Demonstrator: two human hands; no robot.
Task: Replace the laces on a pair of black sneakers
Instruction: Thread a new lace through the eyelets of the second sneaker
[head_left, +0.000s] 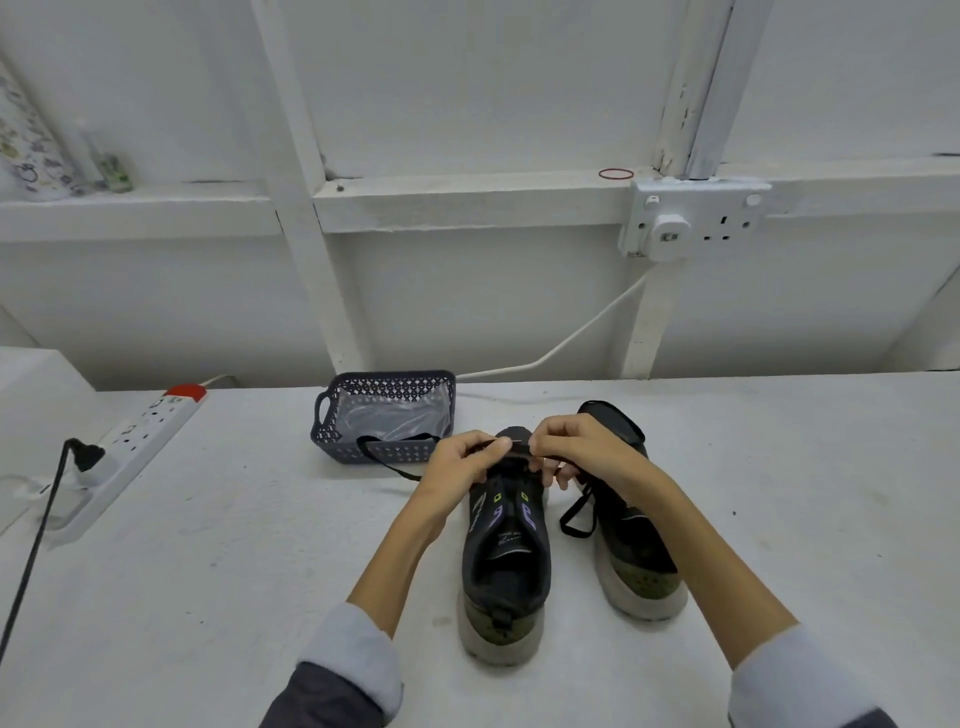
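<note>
One container stands on the desk: a dark perforated basket with a handle at its left end, set back near the wall, and inside it only crumpled clear plastic. In front of it are two black sneakers. The upright sneaker has its heel towards the person and sits between the forearms. The second sneaker is just beside it on the right, partly covered by the right forearm. Both hands are up over the tongue of the upright sneaker, close together. The left hand and the right hand each have their fingers curled, pinching a black lace. One loop of it trails left, touching the desk in front of the basket, and another hangs below the right hand between the two shoes. Whether that is one lace or two I cannot tell, as the hands hide the eyelets. There is one power strip at the left with one black plug in it, one double wall socket, and one red rubber band on the ledge. The bottles at the far left are blurred, and both sleeves are cut off at the bottom edge.
</note>
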